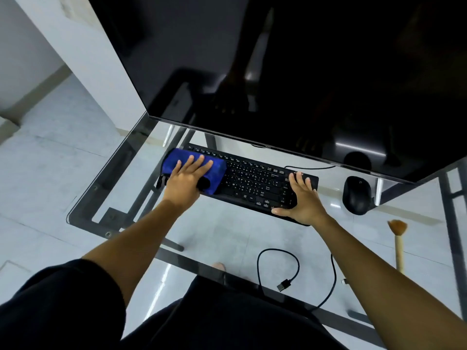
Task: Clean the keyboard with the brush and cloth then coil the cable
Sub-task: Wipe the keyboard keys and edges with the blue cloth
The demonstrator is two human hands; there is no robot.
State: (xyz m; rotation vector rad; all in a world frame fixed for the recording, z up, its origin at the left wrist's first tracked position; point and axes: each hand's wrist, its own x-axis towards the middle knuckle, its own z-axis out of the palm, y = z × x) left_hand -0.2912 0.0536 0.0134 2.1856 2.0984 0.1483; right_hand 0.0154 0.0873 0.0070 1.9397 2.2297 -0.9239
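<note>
Glass desk (207, 231): keyboard (252, 183), mouse (356, 195), brush (398, 238), cable (295, 274).

Black monitor (303, 72) standing at back of glass surface (83, 210), screen dark, showing dim reflections. Black mouse (356, 195) lying on glass near monitor's right corner. Dark metal frame (141, 198) showing beneath glass. Pale tiled floor (50, 152) showing through and beside surface.

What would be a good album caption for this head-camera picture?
Left hand wipes the keyboard with a blue cloth; right hand steadies it.
</note>
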